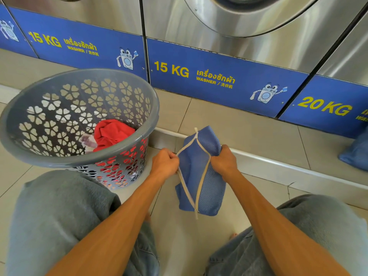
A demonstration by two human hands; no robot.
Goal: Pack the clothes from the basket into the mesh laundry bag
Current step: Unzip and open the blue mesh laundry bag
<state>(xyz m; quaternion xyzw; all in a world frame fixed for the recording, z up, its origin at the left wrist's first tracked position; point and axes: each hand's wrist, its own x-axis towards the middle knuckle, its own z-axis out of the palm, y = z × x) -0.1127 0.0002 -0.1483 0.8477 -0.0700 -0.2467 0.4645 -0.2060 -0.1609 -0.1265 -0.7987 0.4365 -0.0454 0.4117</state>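
A blue mesh laundry bag (207,188) with a cream zipper hangs between my two hands above the tiled floor. My left hand (165,163) grips the left zipper edge. My right hand (224,161) grips the right edge and bunched mesh. The zipper is pulled apart into a wide opening. To the left stands a grey plastic basket (23,148) with heart-shaped cut-outs. Inside it lie a red garment (111,134) and a pale patterned cloth (88,141).
Steel washers with blue panels (211,76) line the wall ahead, on a raised tiled step (249,156). Another blue bag (356,154) sits on the step at far right. My knees in grey shorts (59,212) flank the hands.
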